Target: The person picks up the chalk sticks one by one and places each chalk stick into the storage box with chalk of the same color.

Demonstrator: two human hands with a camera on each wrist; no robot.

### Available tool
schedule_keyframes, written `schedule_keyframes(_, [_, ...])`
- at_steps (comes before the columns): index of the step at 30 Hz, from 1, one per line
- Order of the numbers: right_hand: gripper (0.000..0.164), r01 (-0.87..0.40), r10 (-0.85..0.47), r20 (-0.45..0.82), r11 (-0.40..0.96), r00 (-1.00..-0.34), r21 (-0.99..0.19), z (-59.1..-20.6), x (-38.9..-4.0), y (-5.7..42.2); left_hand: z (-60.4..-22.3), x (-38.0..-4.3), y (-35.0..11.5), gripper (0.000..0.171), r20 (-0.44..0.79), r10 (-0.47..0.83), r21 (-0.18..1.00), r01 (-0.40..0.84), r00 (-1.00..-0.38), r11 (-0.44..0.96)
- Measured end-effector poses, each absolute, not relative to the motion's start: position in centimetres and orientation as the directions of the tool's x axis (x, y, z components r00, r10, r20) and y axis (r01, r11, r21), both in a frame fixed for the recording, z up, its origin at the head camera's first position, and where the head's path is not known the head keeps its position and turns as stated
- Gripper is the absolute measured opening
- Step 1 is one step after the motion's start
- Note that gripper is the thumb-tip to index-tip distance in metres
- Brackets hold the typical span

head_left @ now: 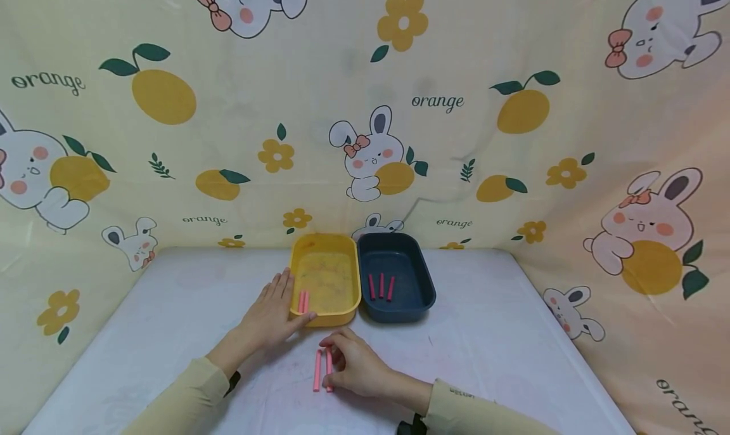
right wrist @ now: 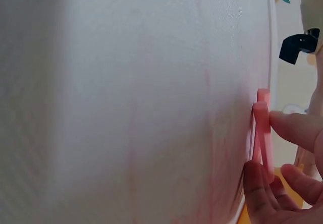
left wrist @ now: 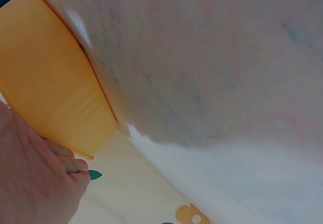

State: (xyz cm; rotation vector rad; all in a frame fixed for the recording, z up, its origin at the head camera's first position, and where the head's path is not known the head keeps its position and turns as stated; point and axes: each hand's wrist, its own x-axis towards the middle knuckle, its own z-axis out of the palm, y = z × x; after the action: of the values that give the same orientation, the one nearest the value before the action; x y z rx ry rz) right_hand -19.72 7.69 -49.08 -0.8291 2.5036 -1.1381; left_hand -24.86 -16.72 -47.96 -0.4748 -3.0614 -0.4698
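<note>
My left hand (head_left: pixel 272 314) rests along the left side of a yellow plastic box (head_left: pixel 327 319), fingers stretched out and thumb over its front rim. Two pink chalk sticks (head_left: pixel 304 302) lie inside that box near its front left. In front of the boxes my right hand (head_left: pixel 359 366) pinches a pink chalk stick (right wrist: pixel 263 133) between thumb and fingers, low over the table. Just left of it, another pink chalk stick (head_left: pixel 317 371) lies on the white cloth. The right wrist view shows the pinched stick overlapping the other one.
A dark blue box (head_left: pixel 424 283) stands against the yellow box's right side, with three deeper pink sticks (head_left: pixel 381 286) in it. The white table (head_left: pixel 485 359) carries faint pink and blue smudges. A printed cloth (head_left: pixel 319 73) hangs behind the table.
</note>
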Motion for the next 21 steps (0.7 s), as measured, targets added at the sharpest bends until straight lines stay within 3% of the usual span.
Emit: schedule_keyframes(21, [0.040, -0.248, -0.535, 0.002, 0.390, -0.845, -0.887, -49.28, -19.36, 7.40, -48.14, -24.89, -16.82, 0.112, 0.064, 0.300, 0.293, 0.305, -0.952, 0.906])
